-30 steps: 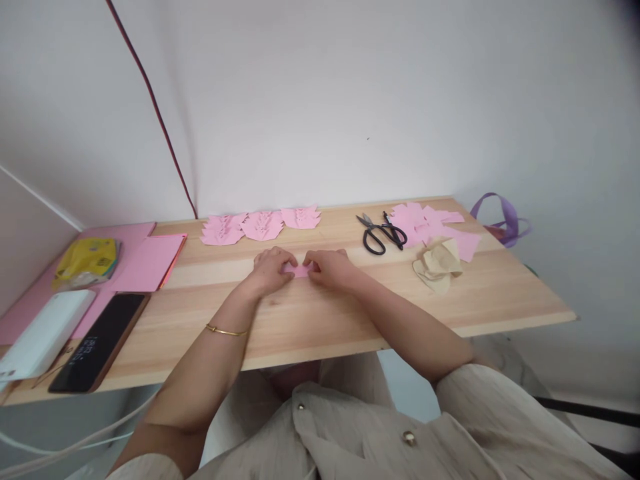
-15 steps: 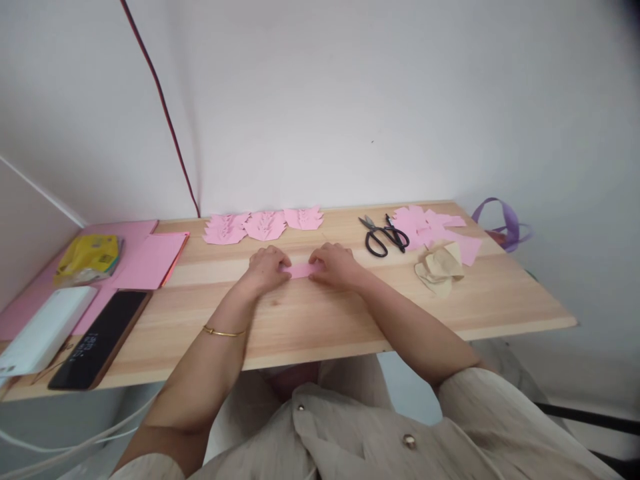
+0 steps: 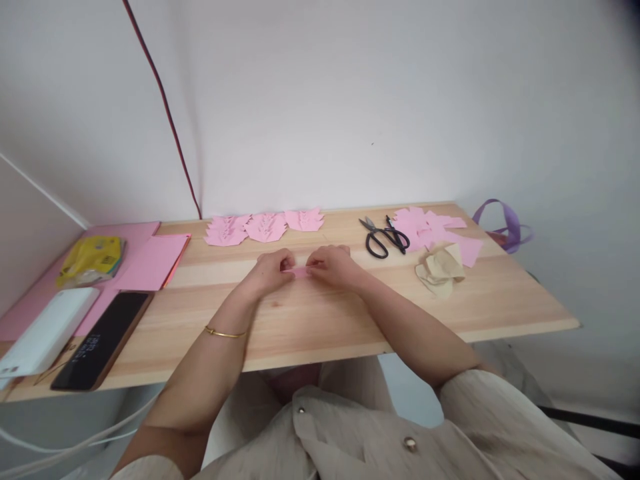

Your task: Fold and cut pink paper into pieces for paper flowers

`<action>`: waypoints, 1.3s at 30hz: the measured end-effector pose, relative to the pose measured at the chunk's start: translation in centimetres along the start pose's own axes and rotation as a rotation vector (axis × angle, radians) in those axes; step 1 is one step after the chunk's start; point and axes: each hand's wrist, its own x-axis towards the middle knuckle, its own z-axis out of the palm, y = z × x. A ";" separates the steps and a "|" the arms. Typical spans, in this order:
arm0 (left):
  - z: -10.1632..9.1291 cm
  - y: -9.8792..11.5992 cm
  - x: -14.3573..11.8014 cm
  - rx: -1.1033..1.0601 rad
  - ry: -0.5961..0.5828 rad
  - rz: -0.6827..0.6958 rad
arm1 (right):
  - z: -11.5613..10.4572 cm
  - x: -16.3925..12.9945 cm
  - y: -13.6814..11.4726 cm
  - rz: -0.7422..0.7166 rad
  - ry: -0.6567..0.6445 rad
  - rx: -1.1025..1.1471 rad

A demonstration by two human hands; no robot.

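Note:
Between my two hands is a small strip of pink paper (image 3: 301, 272), looking folded and narrow, just over the middle of the table (image 3: 320, 320). My left hand (image 3: 274, 270) pinches its left end, thumb below and curled fingers above. At the right end my right hand (image 3: 331, 265) grips it the same way. Much of the paper is hidden by the fingers. Beyond the hands, near the wall, several pink paper cut-outs (image 3: 265, 227) with jagged, raised edges lie in a row.
Black-handled scissors (image 3: 377, 245) lie to the right with a black pen (image 3: 395, 233), beside pink paper scraps (image 3: 425, 227) and crumpled brown paper (image 3: 440, 267). On the left are pink sheets (image 3: 150, 263), a yellow packet (image 3: 95, 259), a white power bank (image 3: 50, 330) and a phone (image 3: 103, 340).
My hands have come slightly closer together on the pink paper, and the strip between them looks narrower. The other things on the table stay put.

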 end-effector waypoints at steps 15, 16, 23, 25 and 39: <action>-1.2 -0.4 0.1 -1.265 -0.060 -0.231 | -1.7 -0.6 -0.9 -0.165 0.368 -0.103; -1.2 -0.4 0.1 -1.304 -0.091 -0.277 | -1.7 -0.7 -0.9 -0.194 0.353 -0.108; 0.1 0.2 0.0 -1.314 -0.234 -0.309 | -1.4 -0.6 -1.0 -0.286 0.295 -0.121; 0.5 0.4 0.1 -1.326 -0.156 -0.272 | -1.4 -0.5 -0.9 -0.274 0.380 -0.079; 1.8 0.8 0.6 -1.337 0.239 -0.169 | -0.5 0.2 -1.0 -0.137 0.290 0.563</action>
